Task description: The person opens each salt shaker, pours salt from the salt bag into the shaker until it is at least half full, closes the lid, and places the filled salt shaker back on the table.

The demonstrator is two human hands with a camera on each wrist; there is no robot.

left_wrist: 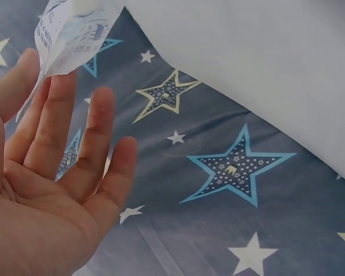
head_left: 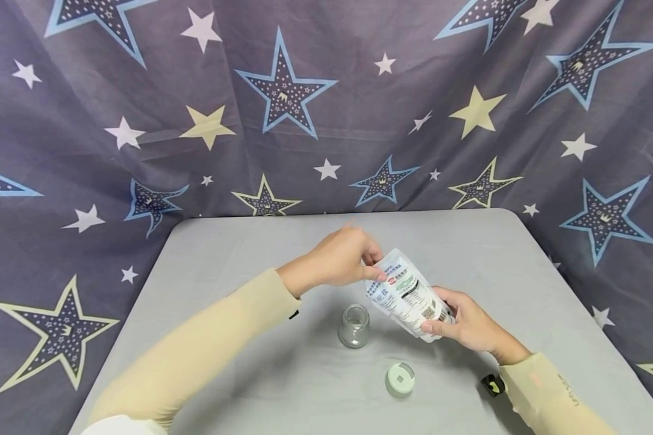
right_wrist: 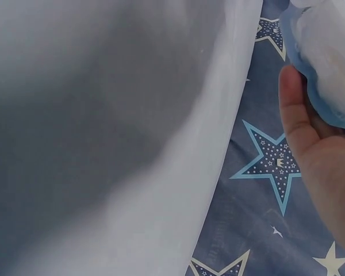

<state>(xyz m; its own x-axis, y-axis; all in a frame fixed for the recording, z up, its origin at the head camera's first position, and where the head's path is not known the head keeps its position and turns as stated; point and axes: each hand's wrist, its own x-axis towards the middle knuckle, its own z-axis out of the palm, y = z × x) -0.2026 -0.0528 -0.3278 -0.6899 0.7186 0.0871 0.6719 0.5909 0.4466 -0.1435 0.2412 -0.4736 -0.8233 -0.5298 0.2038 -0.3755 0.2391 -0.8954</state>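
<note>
A white and blue printed plastic pouch (head_left: 408, 296) is held tilted above the table between both hands. My left hand (head_left: 344, 257) pinches its upper left edge; in the left wrist view the thumb and forefinger meet at the pouch's edge (left_wrist: 75, 43), while the other fingers of the left hand (left_wrist: 63, 190) spread loosely. Low on the pouch, my right hand (head_left: 470, 323) grips it, thumb on the printed face. White contents show through the pouch (right_wrist: 330, 54) above the right hand (right_wrist: 328, 155). Just left of the pouch stands a clear glass jar (head_left: 354, 326), uncapped.
A pale green round lid (head_left: 400, 379) lies on the grey-covered table (head_left: 239, 386), in front of the jar and to its right. Behind the table hangs a dark star-patterned cloth (head_left: 305, 163), which also runs down both sides.
</note>
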